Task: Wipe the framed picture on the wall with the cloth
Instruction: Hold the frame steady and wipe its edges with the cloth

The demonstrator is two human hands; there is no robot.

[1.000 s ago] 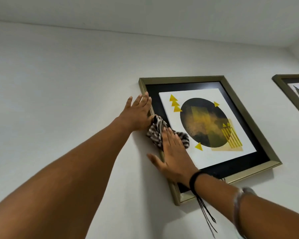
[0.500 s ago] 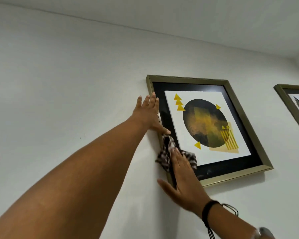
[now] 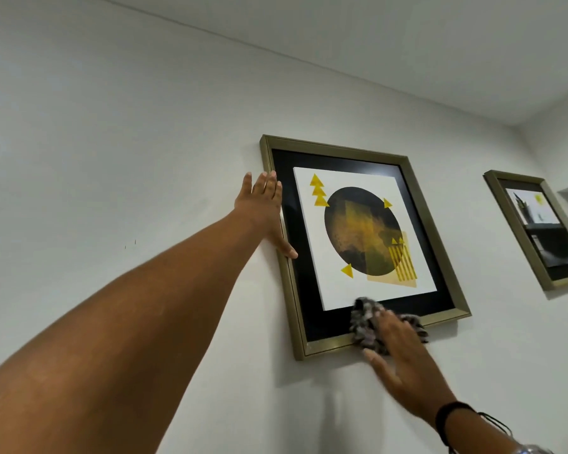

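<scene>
A framed picture (image 3: pixel 436 231) with a dull gold frame, black mat and a dark circle with yellow triangles hangs on the white wall. My left hand (image 3: pixel 263 211) lies flat against its left edge, fingers spread upward, thumb on the frame. A checked black-and-white cloth (image 3: pixel 364 322) is bunched against the bottom rail of the frame. My right hand (image 3: pixel 397 352) presses flat on that cloth, palm to the wall, partly covering it. A black cord bracelet sits on that wrist.
A second gold-framed picture (image 3: pixel 545 276) hangs to the right on the same wall. The ceiling line runs above both frames, and a side wall with a recess meets this wall at the far right.
My right hand has slid the cloth from the left side of the frame down and rightward to the bottom rail. My left hand stays on the left edge. The view has tilted.
</scene>
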